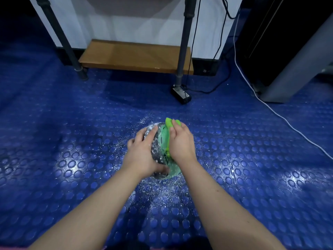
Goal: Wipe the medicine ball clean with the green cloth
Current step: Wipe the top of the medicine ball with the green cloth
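**Mid-wipe: ball braced, cloth on its right side**

The ball point(159, 145) sits on the blue studded floor point(72, 159) right in front of you, between your forearms. Your left hand point(142, 152) is spread wide over the ball's left side, fingers laid flat and holding nothing. Judging by its place, it is there as a brace, so the ball does not roll away under the wiping pressure. Your right hand point(181, 143) holds the green cloth point(169, 123) pressed against the ball's right side, with a bunched fold sticking up between thumb and forefinger at the ball's far edge.

The bare strip of ball between your hands is grey and heavily flecked with white powder point(162, 192) — the same powder lies scattered on the floor all round the ball, thickest on the near side. So the job looks far from done. Expect to turn the ball under the bracing hand to bring the dusty left side to the cloth — and mind that the floor powder can re-soil it.
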`<act>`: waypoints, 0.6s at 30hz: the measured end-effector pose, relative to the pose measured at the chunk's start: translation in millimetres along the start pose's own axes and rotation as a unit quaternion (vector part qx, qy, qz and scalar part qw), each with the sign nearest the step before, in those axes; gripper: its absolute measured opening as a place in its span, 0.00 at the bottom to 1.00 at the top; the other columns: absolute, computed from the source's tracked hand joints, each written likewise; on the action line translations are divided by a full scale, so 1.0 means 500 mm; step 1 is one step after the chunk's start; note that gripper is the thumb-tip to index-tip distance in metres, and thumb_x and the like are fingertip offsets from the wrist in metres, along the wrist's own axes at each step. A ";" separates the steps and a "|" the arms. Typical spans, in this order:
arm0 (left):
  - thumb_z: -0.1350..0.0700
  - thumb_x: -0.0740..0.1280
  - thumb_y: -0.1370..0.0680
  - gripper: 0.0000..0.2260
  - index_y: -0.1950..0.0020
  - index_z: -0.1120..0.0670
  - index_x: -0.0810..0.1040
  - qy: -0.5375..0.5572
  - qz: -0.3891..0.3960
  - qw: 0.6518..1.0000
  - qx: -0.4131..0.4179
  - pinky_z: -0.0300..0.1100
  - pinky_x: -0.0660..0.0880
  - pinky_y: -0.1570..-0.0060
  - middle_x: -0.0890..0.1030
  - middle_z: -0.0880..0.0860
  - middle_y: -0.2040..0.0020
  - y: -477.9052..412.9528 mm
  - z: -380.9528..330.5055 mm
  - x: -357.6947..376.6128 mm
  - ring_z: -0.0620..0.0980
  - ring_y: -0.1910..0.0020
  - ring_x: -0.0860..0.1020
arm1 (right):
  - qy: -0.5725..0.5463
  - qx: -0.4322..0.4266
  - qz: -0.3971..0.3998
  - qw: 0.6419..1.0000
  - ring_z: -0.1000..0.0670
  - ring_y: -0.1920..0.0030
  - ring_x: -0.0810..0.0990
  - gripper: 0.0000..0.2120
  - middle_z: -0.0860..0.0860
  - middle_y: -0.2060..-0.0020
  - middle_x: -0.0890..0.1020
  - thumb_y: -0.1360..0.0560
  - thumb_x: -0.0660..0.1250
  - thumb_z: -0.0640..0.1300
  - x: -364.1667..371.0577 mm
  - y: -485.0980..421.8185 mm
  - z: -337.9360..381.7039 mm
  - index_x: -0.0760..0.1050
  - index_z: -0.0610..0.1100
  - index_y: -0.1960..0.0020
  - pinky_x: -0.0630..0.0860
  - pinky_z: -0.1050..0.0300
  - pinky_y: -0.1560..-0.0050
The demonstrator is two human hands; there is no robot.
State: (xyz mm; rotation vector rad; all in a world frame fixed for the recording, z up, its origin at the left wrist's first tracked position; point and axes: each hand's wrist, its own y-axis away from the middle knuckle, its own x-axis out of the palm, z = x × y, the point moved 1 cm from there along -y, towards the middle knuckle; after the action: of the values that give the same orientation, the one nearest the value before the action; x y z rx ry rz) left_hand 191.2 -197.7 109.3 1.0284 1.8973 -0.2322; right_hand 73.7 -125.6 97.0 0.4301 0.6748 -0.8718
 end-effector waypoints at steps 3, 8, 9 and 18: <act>0.42 0.83 0.47 0.62 0.23 0.35 0.47 0.001 -0.008 1.000 0.001 0.55 0.65 0.31 0.51 0.43 0.22 0.016 -0.002 0.004 0.57 0.28 0.56 | -0.061 0.092 0.012 0.994 0.45 0.32 0.69 0.19 0.47 0.32 0.72 0.18 0.52 0.48 -0.025 -0.013 0.001 0.68 0.46 0.29 0.64 0.54 0.34; 0.42 0.83 0.45 0.61 0.22 0.35 0.46 -0.008 0.007 1.000 -0.002 0.57 0.62 0.29 0.48 0.42 0.22 0.015 -0.012 0.002 0.57 0.26 0.53 | -0.114 0.163 -0.008 0.980 0.43 0.38 0.73 0.18 0.44 0.37 0.76 0.18 0.52 0.47 -0.079 -0.027 -0.020 0.70 0.46 0.31 0.67 0.56 0.45; 0.42 0.83 0.44 0.61 0.22 0.35 0.45 -0.011 0.009 1.000 -0.002 0.57 0.62 0.30 0.48 0.42 0.22 0.014 -0.015 0.002 0.57 0.26 0.53 | -0.106 0.142 -0.023 0.984 0.43 0.37 0.73 0.18 0.45 0.36 0.76 0.18 0.52 0.47 -0.084 -0.020 -0.019 0.70 0.47 0.31 0.67 0.56 0.43; 0.43 0.83 0.45 0.61 0.22 0.35 0.47 -0.028 0.018 0.999 -0.036 0.56 0.68 0.34 0.50 0.44 0.21 -0.012 -0.023 -0.009 0.60 0.26 0.57 | 0.085 -0.079 0.014 0.993 0.45 0.24 0.55 0.21 0.45 0.25 0.60 0.18 0.54 0.42 -0.017 0.048 -0.007 0.61 0.47 0.25 0.56 0.52 0.26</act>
State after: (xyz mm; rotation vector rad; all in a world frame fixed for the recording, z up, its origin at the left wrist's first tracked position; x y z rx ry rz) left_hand 180.0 -197.7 117.6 0.9974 1.8213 -0.1692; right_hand 88.0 -105.0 102.1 0.3735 0.8870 -0.7544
